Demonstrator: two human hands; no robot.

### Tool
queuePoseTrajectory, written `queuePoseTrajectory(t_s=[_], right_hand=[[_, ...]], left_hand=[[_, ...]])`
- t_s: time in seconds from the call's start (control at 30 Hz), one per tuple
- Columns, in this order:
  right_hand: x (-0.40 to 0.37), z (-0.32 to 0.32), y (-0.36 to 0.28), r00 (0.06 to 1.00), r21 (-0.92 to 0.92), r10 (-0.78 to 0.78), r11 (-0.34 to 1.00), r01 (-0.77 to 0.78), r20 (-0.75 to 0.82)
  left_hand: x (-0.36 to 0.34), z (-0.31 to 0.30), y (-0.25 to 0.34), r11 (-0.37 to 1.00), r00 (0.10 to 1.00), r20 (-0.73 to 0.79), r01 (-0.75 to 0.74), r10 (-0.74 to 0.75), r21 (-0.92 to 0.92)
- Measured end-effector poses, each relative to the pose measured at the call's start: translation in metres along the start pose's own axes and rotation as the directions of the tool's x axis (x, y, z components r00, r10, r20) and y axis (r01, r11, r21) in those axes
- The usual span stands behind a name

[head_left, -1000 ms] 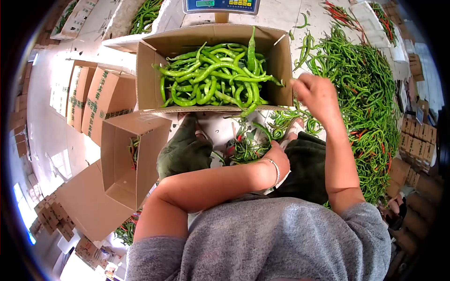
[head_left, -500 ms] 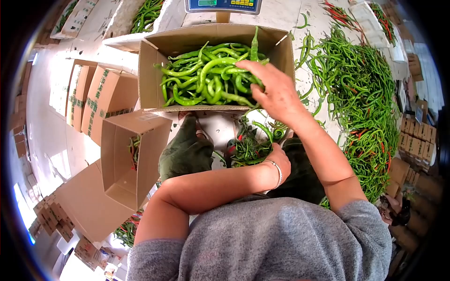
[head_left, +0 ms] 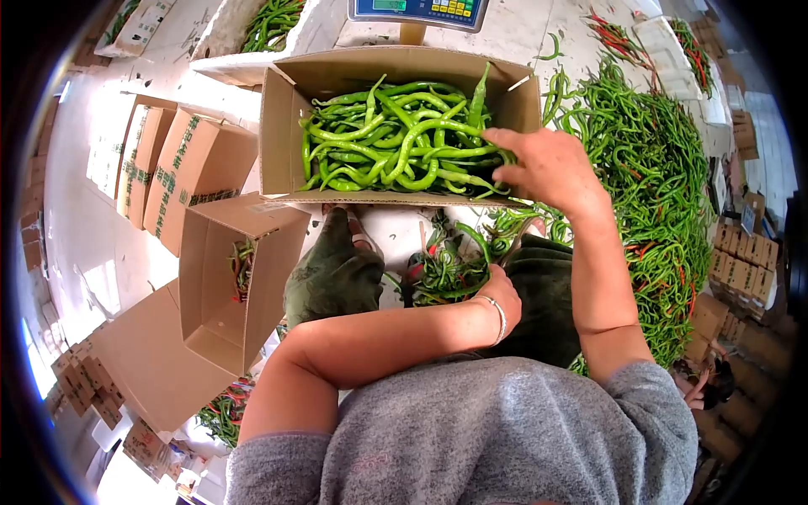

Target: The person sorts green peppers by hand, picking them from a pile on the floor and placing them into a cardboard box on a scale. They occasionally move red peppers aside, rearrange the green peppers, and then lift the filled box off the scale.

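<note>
Head view: carton [head_left: 282,135] holds green peppers [head_left: 404,139] — right hand [head_left: 547,168] half-spread, empty — left hand [head_left: 502,296] curled, grip unclear.

Bright-green peppers [head_left: 404,139] in plain brown cardboard box [head_left: 282,139], upper centre of frame. Green chilli heap [head_left: 665,168], flecked red and orange, along right side; mostly red chillies [head_left: 621,40] at upper right. Blue scale panel [head_left: 425,18] at top edge, with yellow keys [head_left: 449,9] and green-lit display [head_left: 390,4]. Left of frame: brown cartons [head_left: 189,168] banded with dark-green printed lettering. White foam box [head_left: 311,38], upper left. Heathered-grey shirt [head_left: 471,429] across bottom; mottled dark-green trousers [head_left: 332,269] and silvery-white bracelet [head_left: 502,324] near centre. Off-white floor [head_left: 509,34] with dark specks.
</note>
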State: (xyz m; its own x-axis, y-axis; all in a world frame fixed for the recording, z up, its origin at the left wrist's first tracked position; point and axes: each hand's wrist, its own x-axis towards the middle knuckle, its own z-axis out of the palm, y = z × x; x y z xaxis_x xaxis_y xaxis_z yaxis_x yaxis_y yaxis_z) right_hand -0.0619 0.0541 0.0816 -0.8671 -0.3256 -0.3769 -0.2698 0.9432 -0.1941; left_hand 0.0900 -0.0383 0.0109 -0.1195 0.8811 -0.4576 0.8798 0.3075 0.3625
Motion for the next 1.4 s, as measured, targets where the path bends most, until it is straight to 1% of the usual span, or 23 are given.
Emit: queuePoseTrajectory(t_s=[0.07, 0.13, 0.17, 0.23, 0.27, 0.3, 0.4, 0.43, 0.47, 0.53, 0.57, 0.6, 0.63, 0.67, 0.73, 0.87, 0.9, 1.0, 1.13, 1.17, 1.27, 1.37, 1.4], right_hand=[[0.005, 0.016, -0.003, 0.992, -0.063, -0.098, 0.993, 0.104, 0.082], [0.015, 0.047, -0.005, 0.988, -0.164, -0.152, 0.975, 0.148, -0.012], [0.022, 0.055, -0.003, 0.979, -0.155, -0.189, 0.972, 0.175, -0.08], [0.038, 0.068, 0.005, 0.962, -0.175, -0.162, 0.977, 0.125, -0.22], [0.041, 0.068, 0.005, 0.947, -0.203, -0.169, 0.972, 0.115, -0.273], [0.038, 0.064, 0.007, 0.975, -0.195, -0.138, 0.975, 0.103, -0.174], [0.019, 0.013, -0.011, 0.959, 0.057, -0.132, 0.991, 0.121, 0.249], [0.018, 0.012, -0.003, 0.958, 0.16, -0.158, 0.98, 0.121, 0.238], [0.014, -0.008, -0.011, 0.959, 0.211, -0.072, 0.977, 0.013, 0.275], [0.017, -0.015, -0.007, 0.969, 0.524, 0.096, 0.826, -0.206, 0.229], [0.027, -0.007, 0.001, 0.992, 0.507, 0.119, 0.854, -0.119, 0.032], [0.04, 0.011, 0.007, 0.931, 0.318, -0.06, 0.93, 0.183, -0.36], [0.054, 0.028, 0.013, 0.914, 0.168, -0.118, 0.966, 0.196, -0.388], [0.064, 0.038, 0.012, 0.897, 0.015, -0.178, 0.979, 0.201, -0.405], [0.073, 0.049, 0.003, 0.979, -0.087, -0.044, 0.996, 0.027, -0.201], [0.078, 0.05, 0.003, 0.978, 0.04, -0.069, 0.996, 0.079, -0.198], [0.08, 0.052, 0.007, 0.988, -0.013, -0.055, 0.998, 0.053, -0.147], [0.08, 0.056, 0.011, 0.987, -0.02, -0.006, 1.0, 0.002, -0.158], [0.082, 0.054, 0.003, 0.983, -0.035, -0.081, 0.996, 0.077, -0.164], [0.082, 0.054, -0.004, 0.985, -0.121, -0.074, 0.991, 0.055, -0.156], [0.09, 0.062, -0.009, 0.978, -0.207, -0.143, 0.972, 0.11, -0.149], [0.088, 0.062, -0.008, 0.966, -0.12, -0.099, 0.99, 0.072, -0.24], [0.088, 0.064, 0.0, 0.939, -0.116, -0.156, 0.985, 0.126, -0.305]], left_hand=[[-0.001, 0.0, -0.001, 1.0, 1.0, -0.002, 0.004, -0.004, -0.011], [-0.006, -0.004, -0.004, 1.0, 1.0, -0.002, -0.004, 0.004, -0.031], [-0.007, -0.007, -0.005, 0.999, 1.0, 0.027, -0.011, 0.012, -0.045], [-0.009, -0.013, -0.007, 0.997, 0.997, 0.075, -0.018, 0.024, -0.074], [-0.009, -0.01, -0.006, 0.999, 0.999, 0.04, -0.011, 0.012, -0.041], [-0.008, -0.005, -0.004, 1.0, 1.0, 0.004, 0.0, 0.0, -0.008], [-0.01, -0.005, -0.005, 1.0, 0.999, -0.032, 0.005, -0.005, 0.005], [-0.012, -0.005, -0.005, 1.0, 1.0, -0.03, 0.0, 0.0, -0.003], [-0.012, -0.001, -0.003, 1.0, 0.997, -0.07, 0.014, -0.012, 0.023], [-0.012, 0.01, 0.0, 0.996, 0.988, -0.15, 0.046, -0.033, 0.081], [-0.012, 0.007, -0.001, 0.999, 0.996, -0.088, 0.02, -0.017, 0.041], [-0.012, 0.002, -0.003, 1.0, 1.0, -0.026, -0.005, 0.005, 0.002], [-0.014, -0.002, -0.005, 0.999, 0.999, 0.037, -0.027, 0.029, -0.036], [-0.016, -0.007, -0.006, 0.999, 0.998, 0.053, -0.04, 0.042, -0.028], [-0.019, -0.013, -0.01, 0.998, 0.994, 0.086, -0.061, 0.062, -0.019], [-0.017, -0.01, -0.009, 0.999, 0.998, 0.027, -0.048, 0.048, 0.021], [-0.018, -0.01, -0.009, 0.998, 0.998, 0.032, -0.051, 0.05, 0.024], [-0.018, -0.008, -0.008, 0.999, 0.999, 0.027, -0.038, 0.037, 0.031], [-0.015, -0.008, -0.008, 0.999, 0.998, 0.048, -0.042, 0.042, -0.006], [-0.014, -0.007, -0.007, 0.999, 0.998, 0.042, -0.037, 0.037, 0.001], [-0.012, -0.006, -0.006, 0.999, 0.999, 0.034, -0.031, 0.031, 0.016], [-0.012, -0.011, -0.009, 0.999, 0.998, 0.047, -0.051, 0.05, 0.017], [-0.014, -0.014, -0.01, 0.998, 0.997, 0.046, -0.059, 0.058, 0.014]])
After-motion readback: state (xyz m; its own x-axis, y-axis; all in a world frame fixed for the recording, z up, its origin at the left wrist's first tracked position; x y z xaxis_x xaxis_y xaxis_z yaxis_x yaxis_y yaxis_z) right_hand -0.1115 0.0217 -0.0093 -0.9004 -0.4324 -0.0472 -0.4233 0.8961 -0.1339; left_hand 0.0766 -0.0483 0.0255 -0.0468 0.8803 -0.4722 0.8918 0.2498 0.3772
